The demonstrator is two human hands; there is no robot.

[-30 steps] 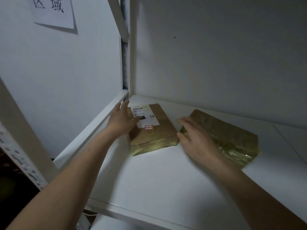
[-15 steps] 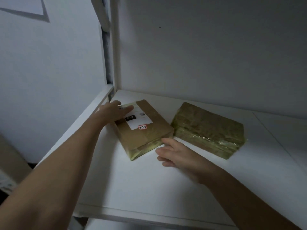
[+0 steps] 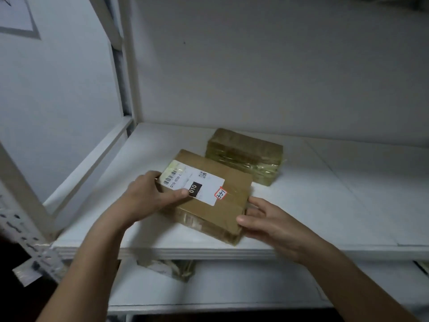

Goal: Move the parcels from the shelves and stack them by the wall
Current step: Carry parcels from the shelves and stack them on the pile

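Holding the labelled parcel (image 3: 222, 205) near the front edge of the shelf (image 3: 325, 205): gripping its left end with the left hand (image 3: 148, 198), thumb across the label (image 3: 197, 182), clasping its right corner with the right hand (image 3: 267, 221), second parcel (image 3: 246, 154) just behind.

lower parcel (image 3: 171, 269) half hidden, wall sign (image 3: 16, 17) cropped
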